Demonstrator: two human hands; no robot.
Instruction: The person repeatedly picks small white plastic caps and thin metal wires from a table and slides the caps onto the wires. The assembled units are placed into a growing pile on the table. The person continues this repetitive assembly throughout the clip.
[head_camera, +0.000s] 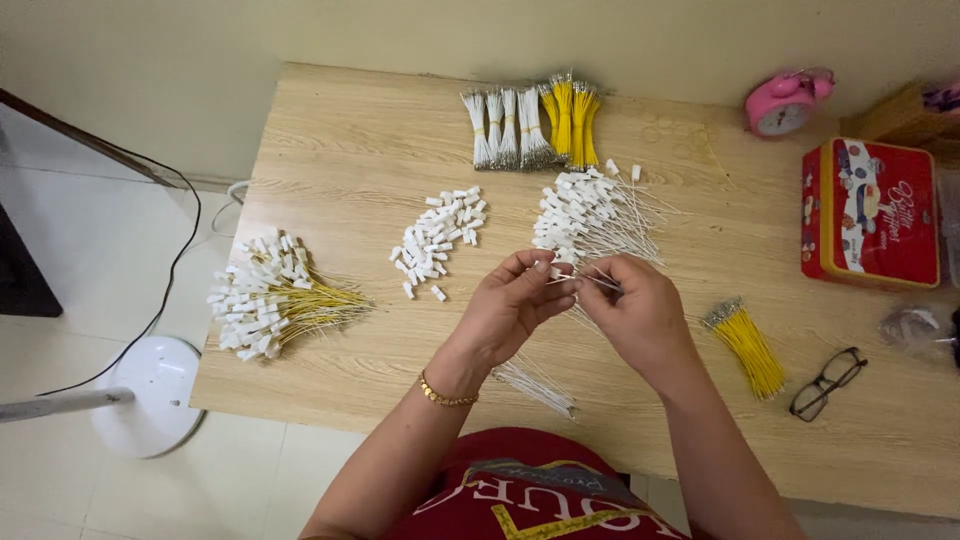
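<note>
Two hands meet mid-table — left hand and right hand both pinching thin white wire; connector pile far left.

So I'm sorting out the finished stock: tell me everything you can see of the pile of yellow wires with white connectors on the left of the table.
The pile of yellow wires with white connectors lies loose on the wooden table near its left edge. Thin yellow wires, plastic-coated by the look, fan out to the right, their free ends bunched together. Each seems to end in a small white blocky connector; these cluster in a heap at the left. Nothing binds the pile, and neither hand touches it.
</note>
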